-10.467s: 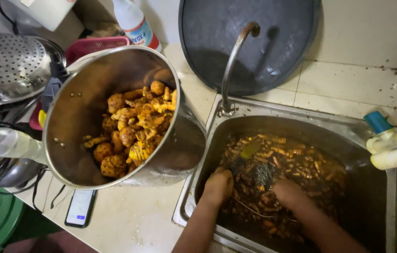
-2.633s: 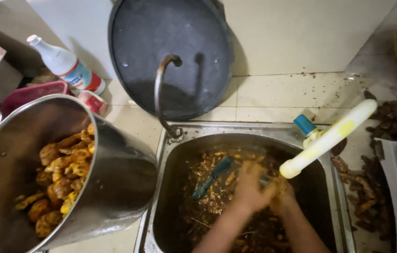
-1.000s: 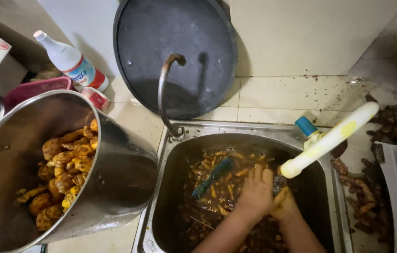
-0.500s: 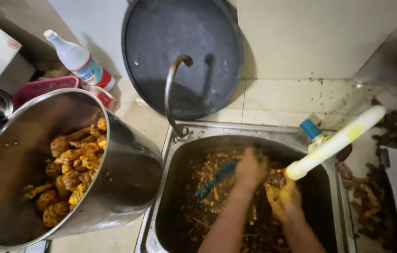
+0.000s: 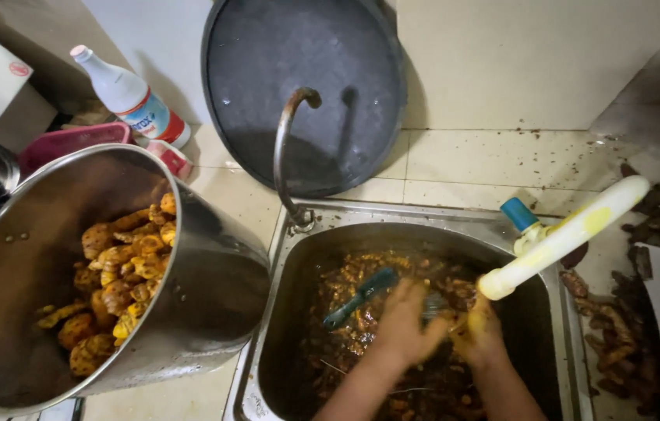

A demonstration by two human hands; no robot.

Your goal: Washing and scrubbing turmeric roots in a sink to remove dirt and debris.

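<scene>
Both my hands are down in a steel sink (image 5: 423, 214) full of brown muddy water and loose turmeric roots (image 5: 345, 273). My left hand (image 5: 401, 323) is blurred and pressed toward my right hand (image 5: 479, 334); what it grips is unclear. The yellow-stained right hand is closed around a root. A teal brush (image 5: 361, 296) lies in the water just left of my left hand. To the left, a big steel pot (image 5: 213, 288) leans toward me with cleaned orange-yellow roots (image 5: 123, 273) inside.
A curved metal faucet (image 5: 287, 148) rises behind the sink before a dark round lid (image 5: 306, 78) leaning on the tiled wall. A white pipe tap (image 5: 564, 238) juts over the sink's right side. Dirty roots (image 5: 626, 327) pile at right. A white bottle (image 5: 131, 97) and pink tub (image 5: 65, 144) stand at back left.
My hands have come together again in the sink, the left one shifting right toward the right hand. The view has drifted slightly; the pot and brush stay put.
</scene>
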